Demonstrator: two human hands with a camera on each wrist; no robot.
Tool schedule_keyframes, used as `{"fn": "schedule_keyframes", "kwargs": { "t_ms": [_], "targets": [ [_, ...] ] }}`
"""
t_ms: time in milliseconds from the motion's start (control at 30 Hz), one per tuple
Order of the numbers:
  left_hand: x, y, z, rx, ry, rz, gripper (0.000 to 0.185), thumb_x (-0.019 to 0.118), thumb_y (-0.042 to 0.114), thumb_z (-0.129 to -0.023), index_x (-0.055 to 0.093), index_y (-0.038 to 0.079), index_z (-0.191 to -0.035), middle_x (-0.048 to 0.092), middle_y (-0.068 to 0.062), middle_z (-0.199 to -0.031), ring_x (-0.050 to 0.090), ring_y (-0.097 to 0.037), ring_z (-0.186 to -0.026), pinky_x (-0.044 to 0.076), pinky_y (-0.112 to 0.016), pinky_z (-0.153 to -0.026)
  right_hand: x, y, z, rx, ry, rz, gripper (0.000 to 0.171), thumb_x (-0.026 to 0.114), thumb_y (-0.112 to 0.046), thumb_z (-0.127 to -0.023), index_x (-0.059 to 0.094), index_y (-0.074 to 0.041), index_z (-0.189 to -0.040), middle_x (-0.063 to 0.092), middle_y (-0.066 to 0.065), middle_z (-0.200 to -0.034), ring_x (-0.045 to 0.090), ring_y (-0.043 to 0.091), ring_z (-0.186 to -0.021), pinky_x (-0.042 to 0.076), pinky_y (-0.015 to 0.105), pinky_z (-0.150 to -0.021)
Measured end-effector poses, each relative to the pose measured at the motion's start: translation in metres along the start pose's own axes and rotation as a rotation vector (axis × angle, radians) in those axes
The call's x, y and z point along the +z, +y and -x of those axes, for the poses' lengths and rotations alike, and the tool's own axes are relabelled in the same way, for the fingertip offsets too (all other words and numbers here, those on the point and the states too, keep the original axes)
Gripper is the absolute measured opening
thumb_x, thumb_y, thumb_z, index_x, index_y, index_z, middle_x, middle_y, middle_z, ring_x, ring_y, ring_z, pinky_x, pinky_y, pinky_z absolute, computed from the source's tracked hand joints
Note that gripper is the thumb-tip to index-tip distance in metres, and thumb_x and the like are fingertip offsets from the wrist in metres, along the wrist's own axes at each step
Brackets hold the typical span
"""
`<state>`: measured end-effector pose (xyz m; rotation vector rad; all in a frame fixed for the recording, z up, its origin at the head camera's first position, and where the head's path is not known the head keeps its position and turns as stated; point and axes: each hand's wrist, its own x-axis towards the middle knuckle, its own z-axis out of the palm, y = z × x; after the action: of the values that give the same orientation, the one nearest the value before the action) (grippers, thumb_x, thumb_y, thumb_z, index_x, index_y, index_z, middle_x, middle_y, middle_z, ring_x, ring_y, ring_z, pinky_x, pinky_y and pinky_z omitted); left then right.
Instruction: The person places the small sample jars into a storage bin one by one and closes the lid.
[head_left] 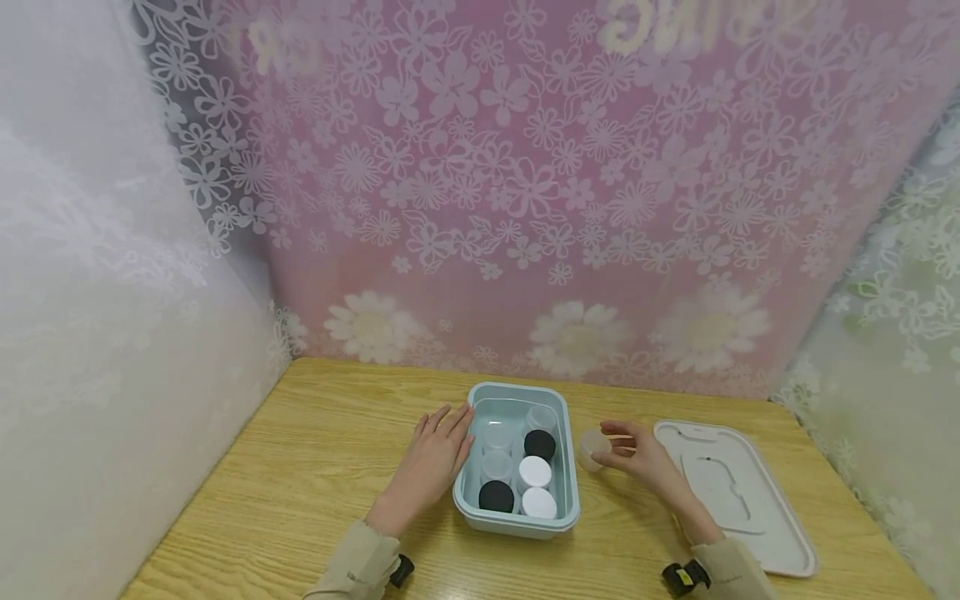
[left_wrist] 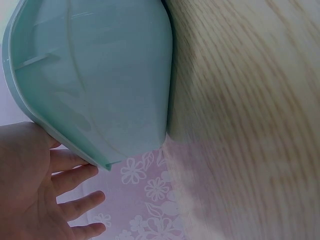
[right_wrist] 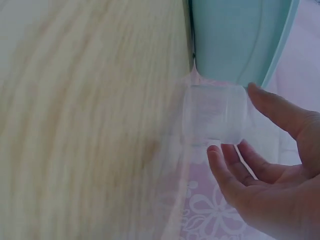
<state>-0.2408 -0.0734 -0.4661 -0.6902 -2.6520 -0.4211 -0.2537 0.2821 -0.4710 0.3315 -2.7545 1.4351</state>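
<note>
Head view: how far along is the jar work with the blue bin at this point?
Seemingly done: the bin's lid lies off to the right, and several small jars, two with black caps and two with white caps, sit in the blue bin. In hand: the right hand holds a clear jar beside the bin, while the left hand rests against its side. Left: this jar is outside and the bin is uncovered.

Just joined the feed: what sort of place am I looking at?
Probably a makeshift tabletop recording booth: a wooden table walled in by floral curtains, with a bin of small jars.
</note>
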Motion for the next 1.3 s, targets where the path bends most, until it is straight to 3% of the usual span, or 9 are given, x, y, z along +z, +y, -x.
{"fn": "schedule_keyframes", "kwargs": {
  "t_ms": [233,467,1033,1300],
  "targets": [
    [0.0,0.0,0.0,-0.002,-0.001,0.003,0.045,0.052,0.027,-0.108,0.054,0.005,-0.147,0.053,-0.011,-0.15,0.046,-0.039,-0.139,0.037,-0.062,-0.113,0.007,0.006,-0.004,0.026,-0.021,0.057,0.06,0.081,-0.011,-0.087,0.054,0.012,-0.136,0.059,0.033,-0.13,0.065,0.044,-0.108,0.059,0.049,-0.088],
    [0.001,0.0,0.001,-0.005,-0.005,0.01,0.045,0.052,0.027,-0.108,0.054,0.005,-0.147,0.053,-0.012,-0.15,0.045,-0.038,-0.139,0.037,-0.062,-0.113,-0.001,-0.004,-0.006,0.056,0.036,0.128,0.061,0.08,-0.021,-0.089,0.056,0.004,-0.139,0.058,0.029,-0.135,0.065,0.044,-0.112,0.059,0.047,-0.088],
    [0.001,-0.001,0.001,0.006,0.011,0.009,0.044,0.055,0.025,-0.106,0.055,0.003,-0.145,0.054,-0.012,-0.148,0.047,-0.039,-0.138,0.038,-0.063,-0.112,-0.01,-0.041,-0.013,-0.001,0.1,0.032,0.063,0.077,-0.019,-0.092,0.05,0.004,-0.144,0.052,0.033,-0.138,0.061,0.049,-0.118,0.06,0.047,-0.09],
    [0.002,-0.001,0.001,0.004,0.012,0.009,0.046,0.055,0.026,-0.106,0.053,0.005,-0.147,0.053,-0.01,-0.149,0.046,-0.037,-0.139,0.038,-0.063,-0.112,-0.007,-0.065,-0.025,-0.047,0.1,0.001,0.062,0.078,-0.02,-0.091,0.052,0.002,-0.143,0.055,0.03,-0.136,0.061,0.046,-0.118,0.059,0.045,-0.091]
  ]
}}
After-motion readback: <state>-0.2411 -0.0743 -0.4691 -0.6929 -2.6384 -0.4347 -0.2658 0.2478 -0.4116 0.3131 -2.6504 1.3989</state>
